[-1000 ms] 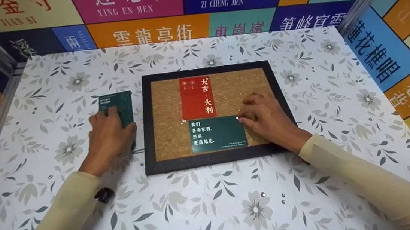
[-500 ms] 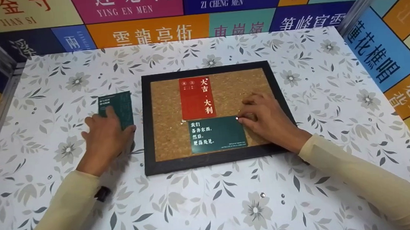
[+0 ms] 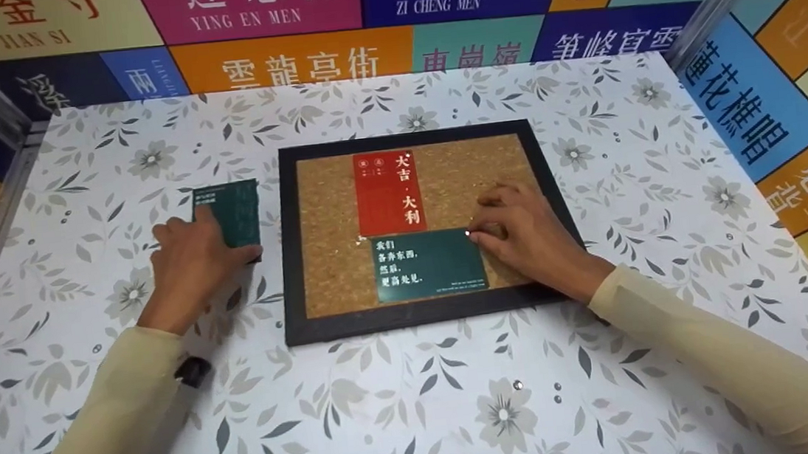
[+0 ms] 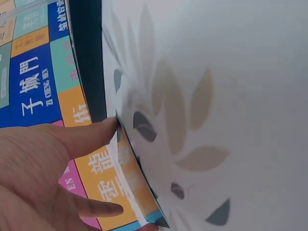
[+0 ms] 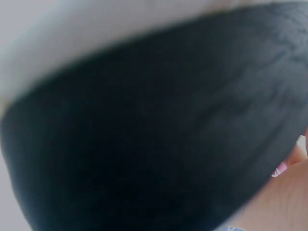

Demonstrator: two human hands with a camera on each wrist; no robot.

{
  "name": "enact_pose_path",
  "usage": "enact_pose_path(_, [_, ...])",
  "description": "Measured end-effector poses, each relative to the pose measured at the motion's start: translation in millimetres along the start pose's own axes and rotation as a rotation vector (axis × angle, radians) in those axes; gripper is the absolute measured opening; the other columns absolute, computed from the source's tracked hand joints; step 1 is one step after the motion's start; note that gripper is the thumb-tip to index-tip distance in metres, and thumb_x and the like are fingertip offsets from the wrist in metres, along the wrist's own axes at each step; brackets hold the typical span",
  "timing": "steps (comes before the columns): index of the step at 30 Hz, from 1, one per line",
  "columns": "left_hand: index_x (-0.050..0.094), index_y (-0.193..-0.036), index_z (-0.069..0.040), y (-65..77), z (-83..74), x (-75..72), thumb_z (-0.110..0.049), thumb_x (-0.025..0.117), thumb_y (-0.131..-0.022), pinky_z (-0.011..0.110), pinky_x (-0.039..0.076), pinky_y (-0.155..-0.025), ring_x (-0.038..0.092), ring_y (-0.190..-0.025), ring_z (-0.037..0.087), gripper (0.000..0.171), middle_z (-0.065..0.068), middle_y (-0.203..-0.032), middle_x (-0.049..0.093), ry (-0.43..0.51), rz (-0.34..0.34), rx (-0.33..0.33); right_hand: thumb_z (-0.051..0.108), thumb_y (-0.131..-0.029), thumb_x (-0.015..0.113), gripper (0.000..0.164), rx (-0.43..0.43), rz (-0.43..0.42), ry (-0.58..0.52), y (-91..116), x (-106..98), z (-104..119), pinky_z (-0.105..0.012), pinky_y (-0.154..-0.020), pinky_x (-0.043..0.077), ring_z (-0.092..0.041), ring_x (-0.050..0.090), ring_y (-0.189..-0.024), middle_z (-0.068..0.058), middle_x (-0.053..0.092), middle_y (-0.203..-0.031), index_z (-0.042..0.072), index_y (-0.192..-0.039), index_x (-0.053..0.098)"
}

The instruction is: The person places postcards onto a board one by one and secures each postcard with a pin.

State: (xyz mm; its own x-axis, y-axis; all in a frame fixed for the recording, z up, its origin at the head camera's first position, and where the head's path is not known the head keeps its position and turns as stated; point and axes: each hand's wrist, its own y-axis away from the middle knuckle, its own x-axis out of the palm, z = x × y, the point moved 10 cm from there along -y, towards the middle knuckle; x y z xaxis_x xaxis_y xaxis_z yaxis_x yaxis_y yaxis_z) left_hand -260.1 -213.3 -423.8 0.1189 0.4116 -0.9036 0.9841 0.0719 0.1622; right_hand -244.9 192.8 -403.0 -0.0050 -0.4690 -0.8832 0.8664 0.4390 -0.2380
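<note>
My left hand [image 3: 192, 258] holds a dark green card [image 3: 235, 206] beside the frame, its thumb at the card's lower right edge and index finger at the left edge. In the left wrist view, the thumb [image 4: 96, 134] presses that card's thin edge. A black-framed cork board [image 3: 328, 212] lies flat, bearing an upright red card [image 3: 387, 193] and a sideways green card [image 3: 430, 265] below it. With thumb and forefinger, my right hand [image 3: 519, 227] pinches a small pale-headed pin [image 3: 468, 233] at the lower card's top right corner. Dark material fills most of the right wrist view.
The board's black rim [image 3: 413, 319] borders the cork. A white table with a leaf and flower print [image 3: 420, 396] surrounds it. Behind stand colourful lettered wall panels [image 3: 317, 57]. A black wrist strap [image 3: 193, 371] sits at the left sleeve.
My left hand has slid a little to the left, uncovering more of the upright green card, which has barely shifted. My right hand stays at the same corner of the lower card.
</note>
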Motion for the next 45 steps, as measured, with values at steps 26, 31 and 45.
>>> enact_pose_path(26, [0.064,-0.122,0.014,-13.0,32.9,-0.3,-0.067,0.082,-0.090,0.081,0.038,-0.102,0.048,-0.125,0.066,0.089,0.042,-0.119,0.057,-0.103,0.170,-0.153,0.015,-0.096,0.087,0.011,-0.040,-0.021,-0.005,-0.2,-1.9,4.0,-0.064,-0.124,0.033,-0.047,0.053,-0.142,-0.020,0.072,-0.135,0.008,-0.105,0.087])
enact_pose_path(31, [0.041,-0.150,0.024,-14.3,41.5,1.5,-0.066,0.083,-0.090,0.081,0.034,-0.110,0.044,-0.134,0.066,0.117,0.049,-0.140,0.049,-0.067,0.164,-0.214,0.015,-0.095,0.088,0.011,-0.037,-0.021,0.007,-0.8,-1.6,3.3,-0.066,-0.125,0.033,-0.047,0.053,-0.143,-0.020,0.072,-0.135,0.008,-0.104,0.087])
enact_pose_path(45, [0.048,-0.133,0.027,-9.4,47.2,-17.3,-0.019,0.073,-0.104,0.065,0.049,-0.097,0.054,-0.108,0.048,0.059,0.042,-0.125,0.055,0.129,0.119,-0.105,0.016,-0.097,0.087,0.011,-0.005,-0.008,-0.010,0.3,0.5,-1.2,-0.065,-0.126,0.030,-0.049,0.051,-0.145,-0.021,0.071,-0.139,0.009,-0.105,0.087])
